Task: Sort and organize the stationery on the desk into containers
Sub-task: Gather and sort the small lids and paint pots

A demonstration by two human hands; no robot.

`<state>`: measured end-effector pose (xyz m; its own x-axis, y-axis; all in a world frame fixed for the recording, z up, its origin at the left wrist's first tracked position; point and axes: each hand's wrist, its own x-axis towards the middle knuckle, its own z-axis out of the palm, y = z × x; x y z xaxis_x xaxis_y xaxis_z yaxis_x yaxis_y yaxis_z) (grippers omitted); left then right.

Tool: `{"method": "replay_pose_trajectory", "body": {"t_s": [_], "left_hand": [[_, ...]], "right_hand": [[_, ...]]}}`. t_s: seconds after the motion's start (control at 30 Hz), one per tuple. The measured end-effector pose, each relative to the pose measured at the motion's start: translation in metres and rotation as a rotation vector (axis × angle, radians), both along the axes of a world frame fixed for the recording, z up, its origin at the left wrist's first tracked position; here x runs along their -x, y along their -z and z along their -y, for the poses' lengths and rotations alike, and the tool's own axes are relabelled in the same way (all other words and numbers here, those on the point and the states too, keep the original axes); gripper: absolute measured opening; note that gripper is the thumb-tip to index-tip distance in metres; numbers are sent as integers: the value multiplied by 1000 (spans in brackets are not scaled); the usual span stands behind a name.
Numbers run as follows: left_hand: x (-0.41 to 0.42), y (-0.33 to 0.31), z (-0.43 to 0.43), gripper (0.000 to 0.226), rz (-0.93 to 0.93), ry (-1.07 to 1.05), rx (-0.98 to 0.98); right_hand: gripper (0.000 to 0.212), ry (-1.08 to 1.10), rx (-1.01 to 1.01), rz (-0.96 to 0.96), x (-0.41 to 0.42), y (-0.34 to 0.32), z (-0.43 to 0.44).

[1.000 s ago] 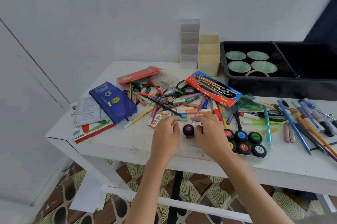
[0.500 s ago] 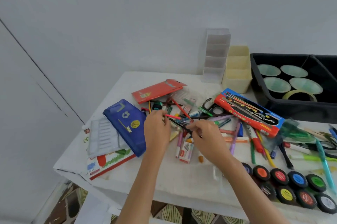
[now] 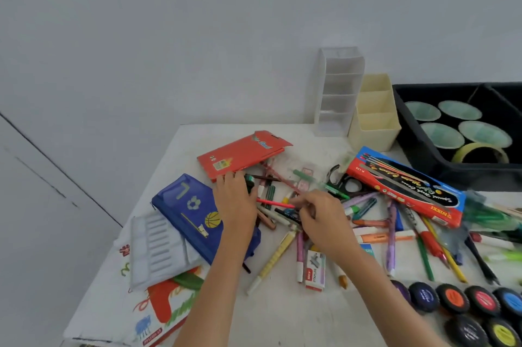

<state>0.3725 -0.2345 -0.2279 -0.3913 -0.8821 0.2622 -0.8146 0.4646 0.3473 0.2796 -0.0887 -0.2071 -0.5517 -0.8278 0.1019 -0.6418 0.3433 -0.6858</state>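
One cam only, head-worn, wide-angle. Looks fwd & down across the white painted table point(image 3: 282, 315) toward the pale grey wall point(image 3: 197, 36) behind it. Close range: forearms come in from the bottom edge, left hand point(image 3: 236, 202) & right hand point(image 3: 324, 222) mid-frame. Black plastic tray point(image 3: 480, 176) is cut off at the right edge.

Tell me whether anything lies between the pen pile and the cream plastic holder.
Black-handled scissors and the red-and-blue cardboard box lie between the pen pile and the cream plastic holder; above them nothing visible blocks.
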Motion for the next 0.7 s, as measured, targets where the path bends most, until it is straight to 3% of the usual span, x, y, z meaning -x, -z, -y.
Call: {"method": "replay_pose_trajectory", "body": {"t_s": [0.13,0.27,0.37,0.53,0.7], "left_hand": [[3,-7,-1,27,-136,19,-70],[8,-18,-16,29,-311,52,-152],[13,-24,-31,31,-404,117,-182],[29,-26,-58,28,-457,220,-201],[42,-25,-83,30,-508,270,-248]], "right_hand": [[28,134,81,24,3,-2,-3],[24,431,114,116,19,0,-17],[30,583,33,2,38,3,-35],[43,600,-251,-93,59,-9,-66],[55,523,-131,-92,75,-20,-86]]}}
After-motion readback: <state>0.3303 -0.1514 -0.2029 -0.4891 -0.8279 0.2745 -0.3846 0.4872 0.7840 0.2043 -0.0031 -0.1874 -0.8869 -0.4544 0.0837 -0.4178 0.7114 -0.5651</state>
